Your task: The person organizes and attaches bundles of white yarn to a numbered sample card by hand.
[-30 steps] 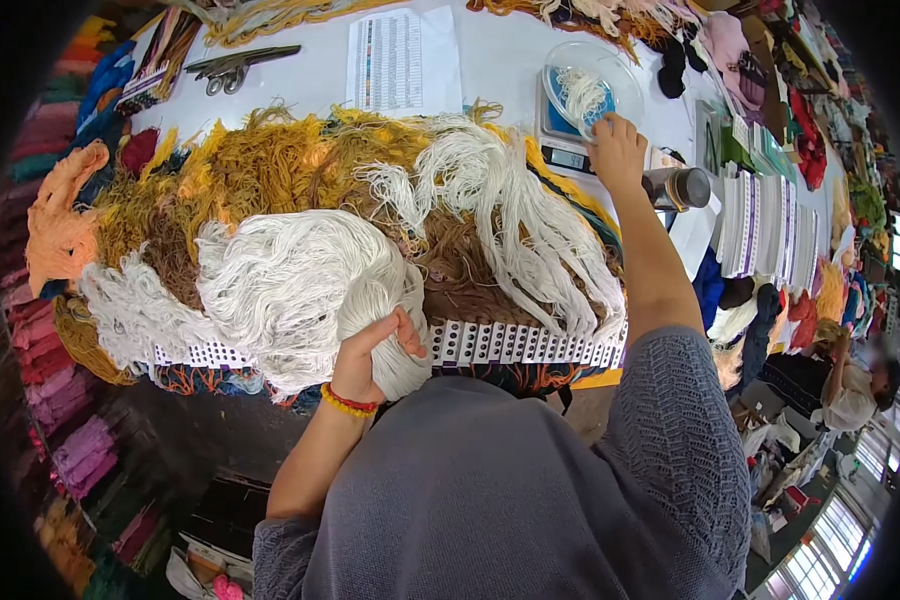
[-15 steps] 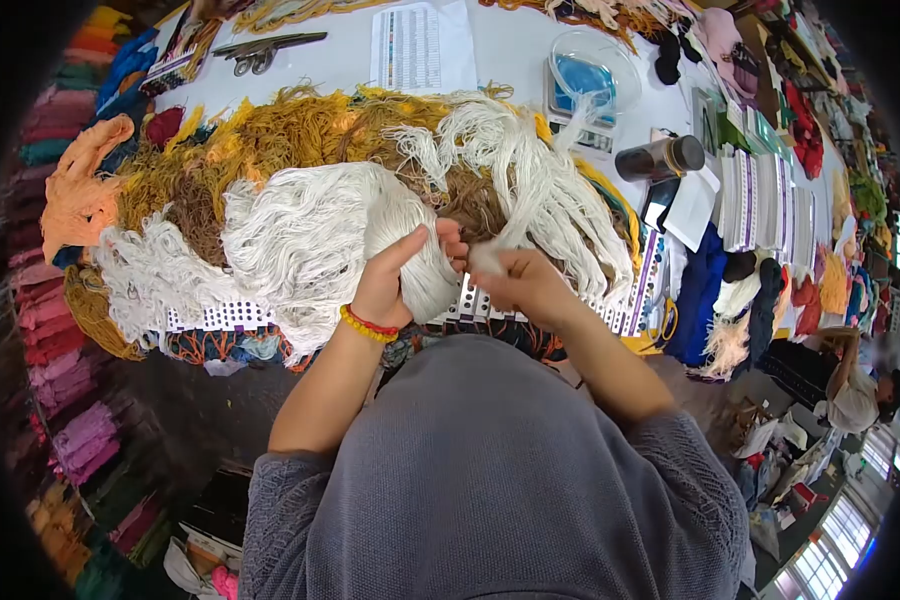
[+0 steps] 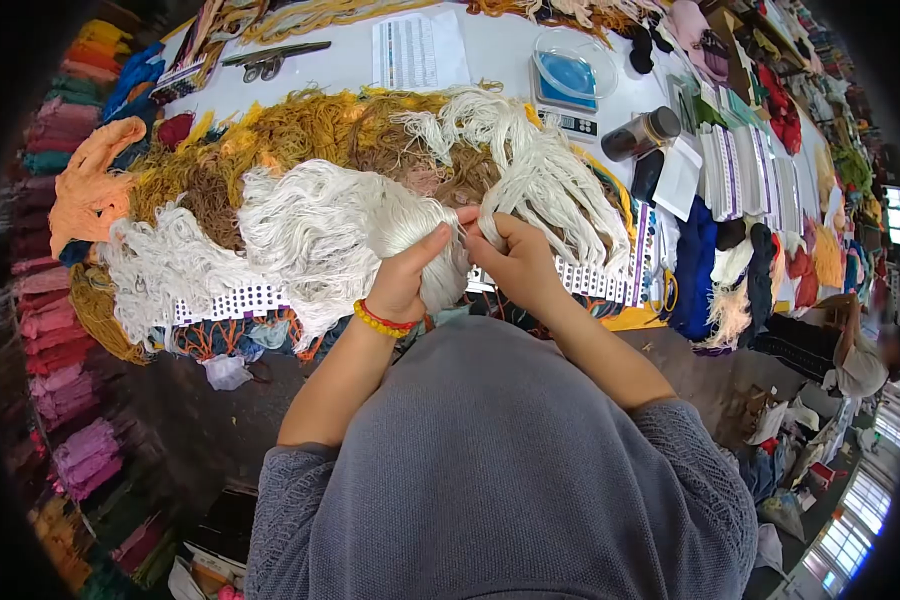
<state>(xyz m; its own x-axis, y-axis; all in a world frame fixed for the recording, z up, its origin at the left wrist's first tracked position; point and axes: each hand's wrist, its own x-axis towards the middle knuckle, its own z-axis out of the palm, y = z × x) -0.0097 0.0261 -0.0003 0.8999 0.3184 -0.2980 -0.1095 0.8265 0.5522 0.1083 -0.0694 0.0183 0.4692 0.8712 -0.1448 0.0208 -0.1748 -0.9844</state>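
My left hand [image 3: 415,268], with red and yellow bracelets on its wrist, is wrapped round the gathered end of a white yarn skein [image 3: 305,225]. The skein spreads out to the left over the heap. Close against its fingertips, my right hand [image 3: 518,262] pinches white yarn with thumb and forefinger; the exact strands are mostly hidden by the fingers. Just beyond that hand, another bundle of white yarn [image 3: 560,190] fans out to the right. Beneath and behind lie mustard yarn [image 3: 280,125] and brown yarn [image 3: 215,205].
Punched white cards [image 3: 240,300] show along the table's front edge. Further back are a digital scale [image 3: 570,85], a dark jar [image 3: 642,134], scissors [image 3: 262,68] and a printed sheet [image 3: 410,50]. Peach yarn [image 3: 95,190] lies at left. A person [image 3: 855,350] is at far right.
My right hand has moved in to the left hand's fingertips; before, it was blurred and slightly apart with white yarn in it. My left hand keeps its hold. The view has shifted slightly.
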